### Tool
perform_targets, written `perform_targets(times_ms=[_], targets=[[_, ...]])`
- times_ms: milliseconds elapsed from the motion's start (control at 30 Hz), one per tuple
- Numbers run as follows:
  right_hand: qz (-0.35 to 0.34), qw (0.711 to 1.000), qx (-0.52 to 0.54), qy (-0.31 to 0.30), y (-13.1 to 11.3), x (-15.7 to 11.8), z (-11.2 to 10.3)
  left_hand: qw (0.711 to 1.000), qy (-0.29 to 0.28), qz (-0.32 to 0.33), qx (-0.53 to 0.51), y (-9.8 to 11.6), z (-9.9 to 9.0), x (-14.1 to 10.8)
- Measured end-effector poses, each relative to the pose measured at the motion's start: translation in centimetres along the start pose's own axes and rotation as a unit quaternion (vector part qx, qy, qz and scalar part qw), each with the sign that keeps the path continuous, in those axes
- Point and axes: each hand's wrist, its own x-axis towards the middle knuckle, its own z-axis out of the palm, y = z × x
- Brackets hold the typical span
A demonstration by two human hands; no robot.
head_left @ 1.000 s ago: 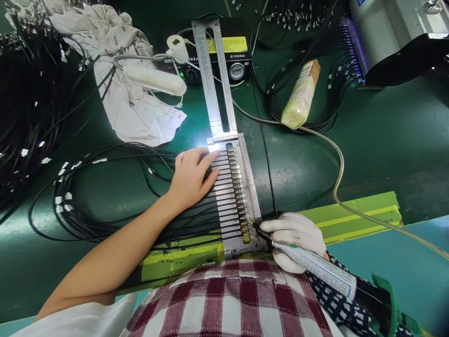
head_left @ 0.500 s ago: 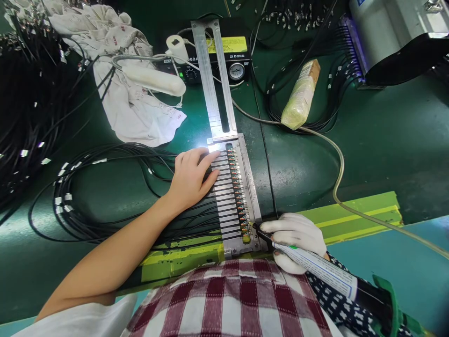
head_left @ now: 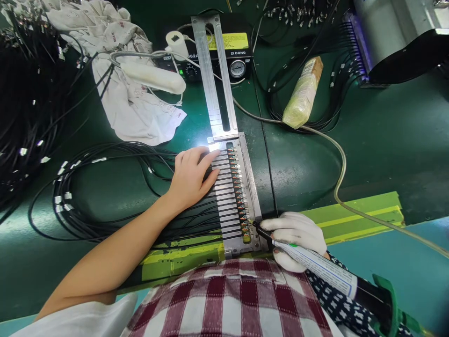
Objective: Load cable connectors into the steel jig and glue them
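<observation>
My bare left hand [head_left: 192,175] lies with fingers spread on the upper left part of a metal fixture [head_left: 226,192], over the black cables [head_left: 201,216] set side by side in its slots. Small connectors with orange wire ends [head_left: 241,196] form a row along the fixture's right side. In a white glove, my right hand [head_left: 294,238] is closed around a dispensing syringe [head_left: 317,267] with a white label and black nozzle. The nozzle tip [head_left: 255,225] is at the lower connectors; whether it touches one I cannot tell.
Behind the fixture stands a black dispenser box [head_left: 240,61] with a gauge. A white cloth [head_left: 140,117] and cable bundles [head_left: 31,131] lie left. Toward the right are a wrapped yellowish block [head_left: 303,96], a pale hose [head_left: 338,182] and a grey machine [head_left: 396,42].
The view has shifted very slightly. Both hands and the syringe hold almost the same place, with the nozzle tip still at the lower connectors.
</observation>
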Motion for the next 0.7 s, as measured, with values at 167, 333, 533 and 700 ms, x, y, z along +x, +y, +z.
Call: perform_targets(times_ms=[167, 333, 533, 700], targets=[[0.003, 1.0, -0.006, 0.004, 0.1, 0.1, 0.1, 1.0, 0.003, 0.001, -0.003, 0.0, 0.1, 0.0], [-0.005, 1.0, -0.01, 0.02, 0.0, -0.1, 0.1, 1.0, 0.004, 0.001, 0.0, 0.0, 0.1, 0.0], [0.002, 1.0, 0.01, 0.024, -0.7, -0.9, 0.0, 1.0, 0.005, -0.002, -0.004, 0.0, 0.0, 0.0], [0.007, 1.0, -0.004, -0.001, -1.0, -1.2, 0.1, 1.0, 0.006, -0.006, -0.006, 0.1, 0.1, 0.0]])
